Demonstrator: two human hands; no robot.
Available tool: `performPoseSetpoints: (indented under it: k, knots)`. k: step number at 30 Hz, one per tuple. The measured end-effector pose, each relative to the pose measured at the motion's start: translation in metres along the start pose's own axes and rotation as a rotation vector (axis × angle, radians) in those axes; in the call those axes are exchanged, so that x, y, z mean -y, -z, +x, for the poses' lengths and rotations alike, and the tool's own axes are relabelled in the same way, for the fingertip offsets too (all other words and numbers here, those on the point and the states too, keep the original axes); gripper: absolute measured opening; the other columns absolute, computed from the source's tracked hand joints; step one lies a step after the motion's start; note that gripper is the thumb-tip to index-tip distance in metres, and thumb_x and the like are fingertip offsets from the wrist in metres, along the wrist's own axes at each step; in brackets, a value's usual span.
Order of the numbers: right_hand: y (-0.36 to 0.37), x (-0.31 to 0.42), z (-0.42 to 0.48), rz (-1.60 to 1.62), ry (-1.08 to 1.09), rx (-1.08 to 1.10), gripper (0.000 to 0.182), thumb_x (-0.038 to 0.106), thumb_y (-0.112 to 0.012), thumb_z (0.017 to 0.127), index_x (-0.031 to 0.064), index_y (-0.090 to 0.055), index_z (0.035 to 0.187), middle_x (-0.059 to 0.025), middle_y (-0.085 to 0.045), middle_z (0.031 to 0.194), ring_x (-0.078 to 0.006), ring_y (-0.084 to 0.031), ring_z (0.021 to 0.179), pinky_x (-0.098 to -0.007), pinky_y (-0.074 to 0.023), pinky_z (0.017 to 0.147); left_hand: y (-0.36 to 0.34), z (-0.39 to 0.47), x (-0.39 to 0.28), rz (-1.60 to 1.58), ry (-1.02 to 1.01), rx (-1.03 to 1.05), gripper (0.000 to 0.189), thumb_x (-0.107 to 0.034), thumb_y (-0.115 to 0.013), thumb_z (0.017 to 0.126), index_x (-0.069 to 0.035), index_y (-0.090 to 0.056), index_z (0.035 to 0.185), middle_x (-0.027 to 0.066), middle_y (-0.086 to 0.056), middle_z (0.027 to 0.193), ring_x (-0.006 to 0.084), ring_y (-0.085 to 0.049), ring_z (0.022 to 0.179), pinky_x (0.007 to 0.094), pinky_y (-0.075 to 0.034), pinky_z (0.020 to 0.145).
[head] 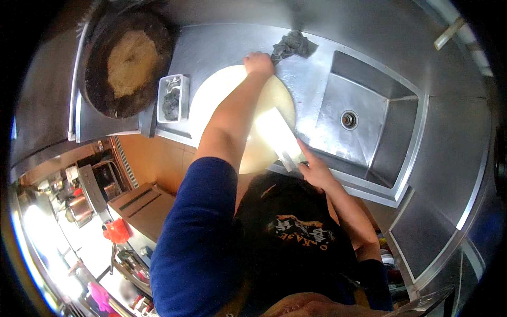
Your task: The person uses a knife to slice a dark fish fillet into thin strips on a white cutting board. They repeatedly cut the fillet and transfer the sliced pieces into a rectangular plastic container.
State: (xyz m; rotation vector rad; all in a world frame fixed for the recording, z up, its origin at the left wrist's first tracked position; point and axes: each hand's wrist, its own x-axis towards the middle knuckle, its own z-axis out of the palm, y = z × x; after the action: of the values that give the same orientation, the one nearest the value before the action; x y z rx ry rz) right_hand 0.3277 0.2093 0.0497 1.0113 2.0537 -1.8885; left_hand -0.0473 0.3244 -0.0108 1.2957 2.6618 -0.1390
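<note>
A large round pale cutting board [222, 93] lies on the steel counter, its near edge reaching past the counter's front edge. My left hand [259, 63] is on its far rim, fingers curled over the edge. In my right hand [316, 169] is a broad cleaver [279, 130]; the index finger lies along the blade and the handle is mostly hidden by the hand. The blade is over the board's right part and shines with glare. Just beyond my left hand sits a crumpled dark grey cloth [295, 44].
To the right is a steel sink [344, 93] with a drain. A white plastic tub [185, 97] holding dark items stands left of the board. Farther left is a dark wok [97, 75] with a brown patch inside. A cardboard box [138, 206] lies below, behind my left arm.
</note>
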Motion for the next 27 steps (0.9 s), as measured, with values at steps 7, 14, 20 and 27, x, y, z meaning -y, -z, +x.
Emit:
performPoseSetpoints:
  k: [7, 14, 20, 27]
  knots:
    - [0.009, 0.011, 0.0, 0.025, -0.076, 0.03, 0.082, 0.011, -0.057, 0.097, 0.0322, -0.017, 0.165, -0.0283, -0.056, 0.144, -0.037, -0.069, 0.103, -0.0421, -0.0535, 0.09, 0.052, -0.005, 0.025, -0.432, -0.007, -0.136, 0.023, -0.029, -0.07, 0.082, -0.008, -0.068, 0.092, 0.0144, -0.074, 0.095, 0.033, -0.07, 0.084, 0.0424, -0.054, 0.08]
    - [-0.019, -0.018, 0.005, 0.072, 0.108, -0.139, 0.081, 0.005, -0.055, 0.097, 0.0277, -0.02, 0.166, -0.0143, -0.064, 0.099, -0.018, -0.06, 0.066, -0.0346, -0.0516, 0.065, 0.15, -0.047, 0.03, -0.87, -0.18, -0.087, 0.021, -0.02, -0.071, 0.081, -0.005, -0.056, 0.086, 0.0105, -0.066, 0.075, 0.0229, -0.066, 0.073, 0.039, -0.053, 0.07]
    - [-0.03, 0.009, -0.019, 0.347, -0.093, -0.169, 0.085, 0.002, -0.057, 0.095, 0.0281, -0.019, 0.167, -0.0025, -0.056, 0.07, -0.0114, -0.05, 0.054, -0.0282, -0.047, 0.053, 0.157, -0.114, 0.029, -1.237, -0.282, -0.084, 0.024, 0.003, -0.061, 0.09, -0.001, -0.052, 0.111, 0.0118, -0.062, 0.102, 0.0224, -0.072, 0.077, 0.0325, -0.059, 0.065]
    - [-0.033, 0.018, -0.041, 0.353, -0.14, -0.3, 0.085, -0.002, -0.055, 0.096, 0.0273, -0.017, 0.167, -0.0027, -0.058, 0.074, -0.0117, -0.05, 0.056, -0.0286, -0.0464, 0.051, 0.054, -0.224, 0.102, -1.429, 0.08, -0.139, 0.017, 0.005, -0.057, 0.095, -0.003, -0.048, 0.107, 0.0111, -0.059, 0.106, 0.0247, -0.074, 0.081, 0.0322, -0.062, 0.065]
